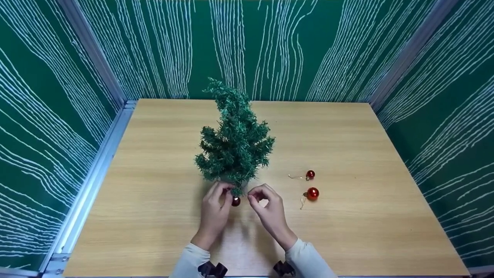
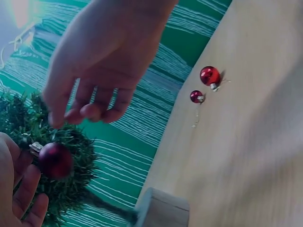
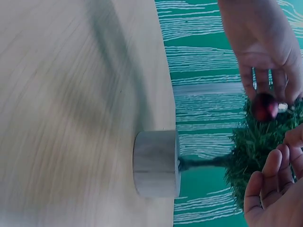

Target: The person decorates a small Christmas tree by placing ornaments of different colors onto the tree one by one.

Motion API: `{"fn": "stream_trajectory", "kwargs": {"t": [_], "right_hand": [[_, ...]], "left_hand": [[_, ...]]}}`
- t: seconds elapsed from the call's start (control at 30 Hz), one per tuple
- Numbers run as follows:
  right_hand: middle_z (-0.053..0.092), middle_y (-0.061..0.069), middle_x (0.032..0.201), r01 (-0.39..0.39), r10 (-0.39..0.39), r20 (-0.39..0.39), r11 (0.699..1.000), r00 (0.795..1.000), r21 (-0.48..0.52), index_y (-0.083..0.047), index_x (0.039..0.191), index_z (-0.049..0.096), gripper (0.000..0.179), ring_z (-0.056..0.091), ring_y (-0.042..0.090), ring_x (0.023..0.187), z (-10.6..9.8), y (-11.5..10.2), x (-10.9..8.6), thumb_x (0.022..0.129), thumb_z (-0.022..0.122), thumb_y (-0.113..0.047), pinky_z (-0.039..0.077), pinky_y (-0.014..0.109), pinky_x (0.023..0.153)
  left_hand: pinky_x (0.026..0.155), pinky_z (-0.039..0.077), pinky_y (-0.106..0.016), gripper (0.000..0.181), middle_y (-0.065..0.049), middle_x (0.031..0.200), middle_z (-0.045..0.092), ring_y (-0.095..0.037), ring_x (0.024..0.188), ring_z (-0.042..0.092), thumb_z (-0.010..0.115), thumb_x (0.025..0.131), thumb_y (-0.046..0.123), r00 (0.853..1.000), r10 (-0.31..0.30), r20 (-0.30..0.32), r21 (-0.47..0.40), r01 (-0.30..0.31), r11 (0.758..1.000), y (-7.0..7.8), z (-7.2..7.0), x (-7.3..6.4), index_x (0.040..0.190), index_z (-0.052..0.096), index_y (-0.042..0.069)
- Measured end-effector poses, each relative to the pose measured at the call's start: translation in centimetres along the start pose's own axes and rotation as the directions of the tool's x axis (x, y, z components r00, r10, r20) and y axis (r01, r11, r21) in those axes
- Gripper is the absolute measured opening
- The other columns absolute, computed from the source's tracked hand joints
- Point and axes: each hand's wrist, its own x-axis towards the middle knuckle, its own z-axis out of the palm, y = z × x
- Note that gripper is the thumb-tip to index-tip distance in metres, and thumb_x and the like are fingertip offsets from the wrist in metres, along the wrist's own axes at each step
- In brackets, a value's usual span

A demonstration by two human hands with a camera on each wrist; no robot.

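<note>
A small artificial Christmas tree [image 1: 235, 135] stands on the table, its round base [image 3: 156, 163] plain in the right wrist view. By its lowest front branch hangs a dark red Christmas bauble [image 1: 236, 201] with a metallic cap. My left hand [image 1: 215, 211] pinches it near the cap, thumb and forefinger against the branch tip. Just right of that branch is my right hand [image 1: 272, 211], apart from the ball. Its thumb and forefinger come together; whether a thin thread lies between them cannot be made out. In the right wrist view the left hand [image 3: 265, 52] appears behind the bauble [image 3: 264, 107].
Two more red baubles lie on the table [image 1: 347, 231] to the right, a smaller one [image 1: 310, 174] behind a larger one [image 1: 313, 194], each with a thread loop. Green walls [image 1: 266, 50] with white wavy lines enclose the back and sides.
</note>
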Motion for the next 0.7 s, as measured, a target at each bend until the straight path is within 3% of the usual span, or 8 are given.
{"fn": "stream_trajectory", "kwargs": {"t": [0.2,0.33,0.53,0.7], "right_hand": [[0.064,0.007,0.078,-0.043,0.043,-0.007,0.998,0.999,-0.039,0.001,0.085,0.067,0.008,0.057,0.005,0.070,-1.6,1.0,-0.2,0.082,0.069,0.009,0.051,0.023,0.066],[0.065,0.010,0.079,-0.074,0.073,-0.017,0.993,0.997,-0.093,0.003,0.087,0.067,0.009,0.057,0.006,0.071,-3.3,2.0,-0.2,0.081,0.069,0.010,0.051,0.021,0.067],[0.066,0.015,0.086,-0.095,0.083,-0.082,0.983,0.993,-0.156,0.002,0.093,0.068,0.013,0.058,0.007,0.074,-7.0,7.5,-0.4,0.082,0.069,0.008,0.051,0.018,0.069],[0.065,0.011,0.088,-0.176,0.143,-0.151,0.956,0.978,-0.234,-0.001,0.096,0.069,0.013,0.056,0.006,0.072,-10.5,11.0,-0.6,0.084,0.071,0.003,0.049,0.015,0.065]], "left_hand": [[0.076,0.053,-0.029,0.020,-0.002,0.094,0.066,-0.015,0.088,0.062,0.055,0.090,-0.006,0.999,0.011,-0.041,-0.003,-0.012,1.000,0.5,-0.6,0.7,0.102,0.064,0.007],[0.070,0.053,-0.027,0.016,-0.003,0.094,0.065,-0.015,0.082,0.061,0.060,0.091,0.002,0.998,0.014,-0.064,0.013,-0.013,1.000,1.1,-0.9,1.3,0.106,0.062,0.008],[0.060,0.052,-0.025,0.026,-0.002,0.090,0.064,-0.011,0.073,0.062,0.069,0.090,0.015,0.999,0.002,-0.046,0.004,-0.002,1.000,1.6,-0.8,2.2,0.113,0.059,0.011],[0.059,0.053,-0.024,0.030,-0.001,0.089,0.065,-0.010,0.071,0.062,0.074,0.087,0.021,0.999,0.009,-0.047,0.040,-0.007,0.999,1.7,-0.6,2.6,0.112,0.061,0.013]]}}
